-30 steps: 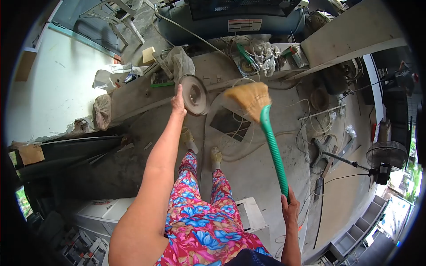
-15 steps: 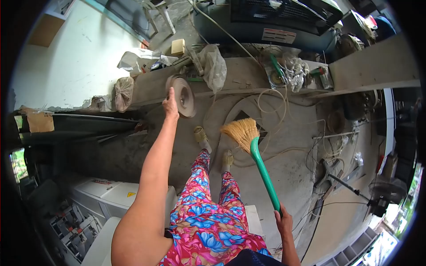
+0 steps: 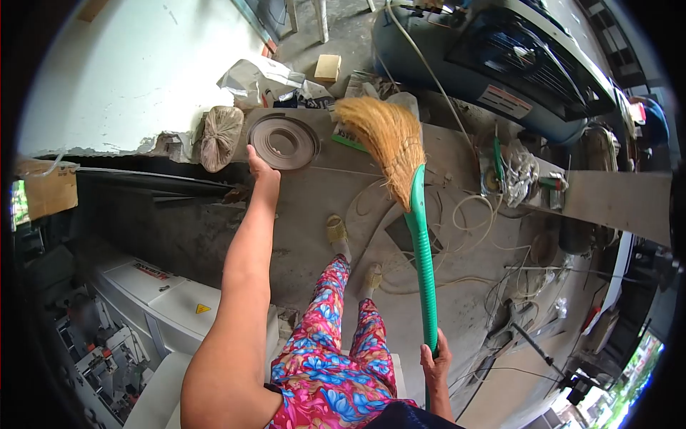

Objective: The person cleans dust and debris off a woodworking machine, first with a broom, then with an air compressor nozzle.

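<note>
My left hand [image 3: 261, 169] reaches out to the near edge of a grey coiled roll of strip [image 3: 284, 141] that lies flat on a dusty concrete ledge [image 3: 457, 154]; the fingers touch its rim. My right hand [image 3: 436, 363] is closed on the green ribbed handle of a broom [image 3: 421, 243]. The straw head of the broom [image 3: 384, 136] is raised over the ledge, just right of the roll. My legs in flowered trousers and sandals stand on the concrete floor below.
A tied sack [image 3: 219, 136] and crumpled bags [image 3: 261, 75] lie left of and behind the roll. Loose cables [image 3: 464, 214] coil on the floor. A blue machine [image 3: 500, 57] stands behind the ledge, white cabinets [image 3: 164, 300] at lower left.
The roll went from standing on edge in my left hand to lying flat on the ledge. The broom head swung up from the floor to beside the roll. The view shifted left.
</note>
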Action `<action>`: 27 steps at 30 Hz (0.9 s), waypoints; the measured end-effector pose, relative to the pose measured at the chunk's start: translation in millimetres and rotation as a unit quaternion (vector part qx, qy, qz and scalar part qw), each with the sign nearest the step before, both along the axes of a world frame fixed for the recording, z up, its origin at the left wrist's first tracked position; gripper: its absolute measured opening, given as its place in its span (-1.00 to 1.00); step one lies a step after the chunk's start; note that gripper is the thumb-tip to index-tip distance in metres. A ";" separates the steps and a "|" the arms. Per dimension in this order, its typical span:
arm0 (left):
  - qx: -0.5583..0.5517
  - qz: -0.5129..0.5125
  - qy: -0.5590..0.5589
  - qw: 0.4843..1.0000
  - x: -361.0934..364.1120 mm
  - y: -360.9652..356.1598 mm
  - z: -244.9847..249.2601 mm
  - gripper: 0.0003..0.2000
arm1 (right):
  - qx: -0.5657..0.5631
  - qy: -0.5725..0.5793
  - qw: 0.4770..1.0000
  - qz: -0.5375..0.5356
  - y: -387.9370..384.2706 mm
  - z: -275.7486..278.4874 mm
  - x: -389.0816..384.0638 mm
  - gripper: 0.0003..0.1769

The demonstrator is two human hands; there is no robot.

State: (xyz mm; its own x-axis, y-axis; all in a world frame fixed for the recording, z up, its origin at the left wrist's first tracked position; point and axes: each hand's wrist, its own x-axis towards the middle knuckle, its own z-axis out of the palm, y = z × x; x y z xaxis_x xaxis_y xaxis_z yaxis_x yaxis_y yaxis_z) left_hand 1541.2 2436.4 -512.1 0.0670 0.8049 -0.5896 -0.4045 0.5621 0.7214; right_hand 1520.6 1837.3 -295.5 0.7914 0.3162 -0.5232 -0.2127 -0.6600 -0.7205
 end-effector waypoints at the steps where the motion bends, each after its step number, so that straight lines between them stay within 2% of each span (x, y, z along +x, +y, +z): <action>1: -0.004 0.017 -0.002 1.000 3.6 8.5 -4.7 -0.52 | -0.003 0.002 1.000 -0.004 12.7 -3.4 5.3 -0.51; 4: -0.011 0.050 -0.006 0.999 10.3 31.8 -26.9 -0.52 | 0.025 0.063 0.996 -0.061 52.5 -2.8 21.3 -0.53; 8: -0.027 0.015 -0.025 0.999 20.0 47.3 -51.2 -0.49 | 0.044 0.037 0.991 -0.117 85.9 -6.7 37.8 -0.51; 11: -0.049 0.016 0.025 0.998 3.5 60.4 -91.2 -0.50 | 0.024 0.012 0.989 -0.146 84.1 -13.0 49.2 -0.47; 12: -0.063 -0.004 0.039 0.997 -16.2 70.6 -123.2 -0.46 | 0.010 -0.001 0.989 -0.151 82.4 -11.7 52.8 -0.46; 14: -0.122 0.000 0.127 0.984 -24.7 68.2 -117.3 -0.31 | -0.012 -0.023 0.987 -0.156 82.3 -11.2 62.7 -0.45; 17: -0.124 -0.042 0.141 0.981 -47.4 72.5 -133.0 -0.17 | -0.039 -0.029 0.984 -0.169 78.5 -10.5 73.5 -0.42; 20: -0.112 -0.050 0.175 0.977 -49.8 67.9 -121.1 -0.14 | -0.070 -0.027 0.983 -0.165 77.9 -10.9 79.1 -0.38; 23: -0.152 -0.036 0.346 0.925 -28.9 43.2 -73.6 -0.18 | -0.107 -0.035 0.986 -0.125 82.6 -11.8 83.5 -0.36; 26: -0.046 -0.081 0.408 0.908 -49.3 24.4 -105.1 -0.25 | -0.162 -0.039 0.984 -0.055 87.6 -14.1 90.4 -0.34; 27: -0.006 -0.094 0.420 0.903 -46.5 4.4 -94.6 -0.33 | -0.173 -0.028 0.983 -0.046 88.9 -15.8 93.3 -0.35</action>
